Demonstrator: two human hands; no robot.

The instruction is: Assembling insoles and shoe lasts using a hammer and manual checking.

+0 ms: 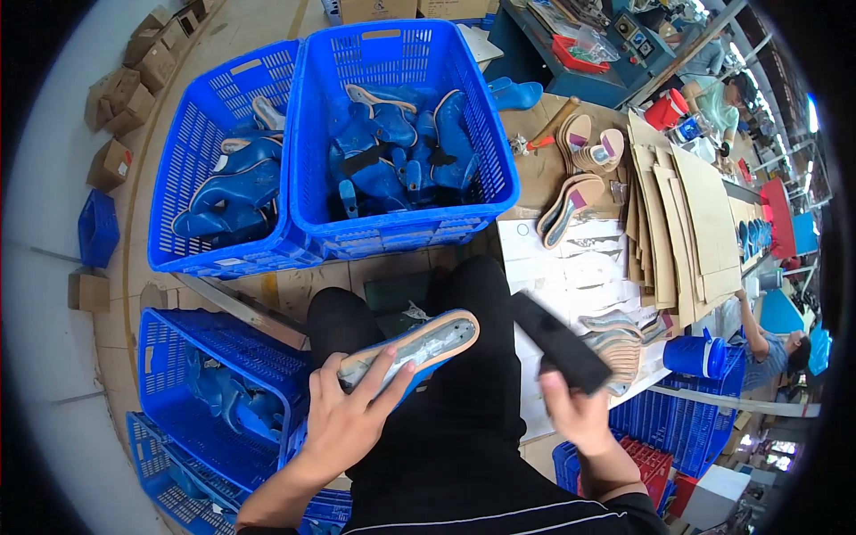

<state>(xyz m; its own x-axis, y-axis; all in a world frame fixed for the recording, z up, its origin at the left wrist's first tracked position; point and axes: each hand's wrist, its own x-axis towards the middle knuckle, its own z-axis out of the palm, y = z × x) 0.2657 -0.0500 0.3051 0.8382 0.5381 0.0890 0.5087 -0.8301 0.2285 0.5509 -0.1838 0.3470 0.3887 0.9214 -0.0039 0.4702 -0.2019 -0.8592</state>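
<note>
My left hand (334, 428) grips a blue shoe last (419, 374) above my lap, its sole side turned up. A pale-rimmed insole (459, 332) with a shiny grey middle lies along that upturned side, and my fingers rest across it. My right hand (580, 412) is closed around the lower end of a black rectangular block (563, 343), held off to the right of the last and smeared by motion. Beside the block, a stack of insoles (620, 352) sits on the white-covered worktable (535, 276); block and last are apart.
Two blue crates (486, 116) of blue lasts stand ahead, and another crate (160, 357) is at my left. Across the table are more insoles (571, 209), a hammer (557, 120), cardboard sheets (704, 223) and a blue jug (695, 357). Other people (776, 343) sit at far right.
</note>
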